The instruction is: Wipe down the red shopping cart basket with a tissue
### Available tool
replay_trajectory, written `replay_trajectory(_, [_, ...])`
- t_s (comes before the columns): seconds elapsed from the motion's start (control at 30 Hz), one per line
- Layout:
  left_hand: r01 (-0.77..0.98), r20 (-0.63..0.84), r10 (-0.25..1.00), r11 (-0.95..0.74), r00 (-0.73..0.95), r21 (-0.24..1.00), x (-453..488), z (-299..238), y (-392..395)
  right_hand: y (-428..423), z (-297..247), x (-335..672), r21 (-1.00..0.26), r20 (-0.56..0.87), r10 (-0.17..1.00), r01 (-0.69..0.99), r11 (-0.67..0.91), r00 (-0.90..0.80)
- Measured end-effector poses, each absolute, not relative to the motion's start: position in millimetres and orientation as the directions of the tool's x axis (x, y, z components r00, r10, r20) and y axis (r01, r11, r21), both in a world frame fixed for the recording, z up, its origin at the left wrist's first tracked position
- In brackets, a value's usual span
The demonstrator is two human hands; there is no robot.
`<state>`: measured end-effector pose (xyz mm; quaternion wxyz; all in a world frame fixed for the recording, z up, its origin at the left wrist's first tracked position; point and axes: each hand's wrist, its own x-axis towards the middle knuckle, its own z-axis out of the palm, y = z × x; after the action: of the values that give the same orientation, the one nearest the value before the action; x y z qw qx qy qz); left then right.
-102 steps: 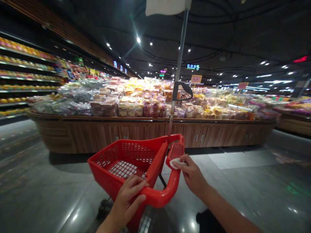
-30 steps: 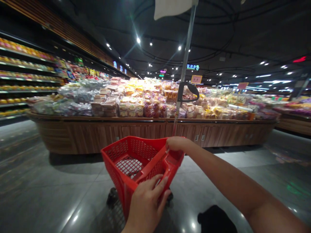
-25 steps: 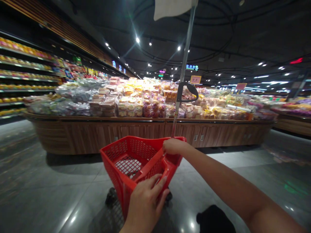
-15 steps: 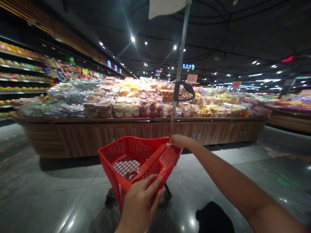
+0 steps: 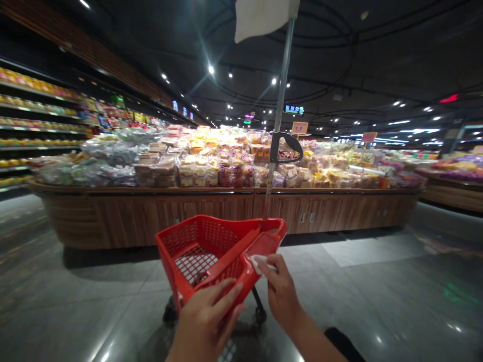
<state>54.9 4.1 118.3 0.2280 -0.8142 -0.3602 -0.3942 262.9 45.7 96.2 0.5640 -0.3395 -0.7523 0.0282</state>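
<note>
A small red shopping cart [image 5: 211, 251] stands in front of me on the shop floor, its basket empty. My left hand [image 5: 207, 322] rests on the near end of the cart's red handle, fingers curled over it. My right hand [image 5: 277, 289] pinches a small white cloth [image 5: 258, 261] and presses it against the handle's right side. A metal pole [image 5: 277, 120] rises from the cart's far right corner, with a white flag [image 5: 264, 17] at its top and a black ring holder partway up.
A long wooden display island [image 5: 226, 211] piled with wrapped bakery goods runs across the view beyond the cart. Stocked shelves [image 5: 37, 125] line the left wall. A second display [image 5: 453, 176] stands at the right. Glossy grey tiled floor [image 5: 377, 281] surrounds the cart.
My right hand has drawn back from the far corner of the cart, near the pole, to the near right side of the handle, with the white cloth. The left hand stays on the handle.
</note>
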Motion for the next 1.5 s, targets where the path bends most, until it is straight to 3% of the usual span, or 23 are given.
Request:
replay_trajectory(0.13, [0.758, 0.801, 0.388, -0.64, 0.456, -0.121, 46, 119, 7, 66, 74, 261, -0.574, 0.814, 0.542, 0.424, 0.701, 0.206])
replay_trajectory(0.2, [0.749, 0.801, 0.368, -0.647, 0.472, -0.144, 41, 119, 9, 64, 69, 250, -0.637, 0.77, 0.572, 0.382, 0.669, 0.283])
replay_trajectory(0.4, [0.729, 0.798, 0.368, -0.673, 0.477, -0.125, 19, 116, 17, 31, 58, 212, -0.58, 0.801, 0.591, 0.359, 0.732, 0.089])
replay_trajectory(0.63, [0.693, 0.764, 0.384, -0.712, 0.518, -0.112, 3, 118, 23, 49, 58, 222, -0.63, 0.775, 0.544, 0.345, 0.695, 0.32])
replay_trajectory(0.77, [0.675, 0.756, 0.362, -0.725, 0.546, -0.14, -2, 121, 26, 38, 51, 214, -0.495, 0.861, 0.495, 0.419, 0.761, 0.117])
replay_trajectory(0.83, [0.666, 0.744, 0.365, -0.732, 0.559, -0.142, -6, 124, 26, 36, 52, 218, -0.475, 0.872, 0.472, 0.443, 0.76, 0.126])
replay_trajectory(0.97, [0.717, 0.695, 0.469, -0.69, 0.545, -0.096, -7, 131, 19, 47, 60, 237, -0.54, 0.84, 0.413, 0.466, 0.701, 0.351])
replay_trajectory(1.13, [0.892, 0.676, 0.646, -0.451, 0.354, -0.037, 28, 141, 8, 46, 70, 220, -0.539, 0.843, 0.483, 0.386, 0.749, 0.238])
replay_trajectory(1.3, [0.985, 0.475, 0.864, -0.166, 0.168, -0.047, 71, 151, 3, 33, 68, 207, -0.493, 0.863, 0.501, 0.338, 0.802, 0.07])
replay_trajectory(1.37, [0.991, 0.435, 0.89, -0.116, 0.133, -0.067, 77, 155, 1, 41, 66, 218, -0.492, 0.864, 0.496, 0.343, 0.8, 0.084])
replay_trajectory(1.5, [0.991, 0.435, 0.891, -0.11, 0.133, -0.078, 76, 160, -4, 60, 66, 238, -0.566, 0.824, 0.495, 0.376, 0.733, 0.275])
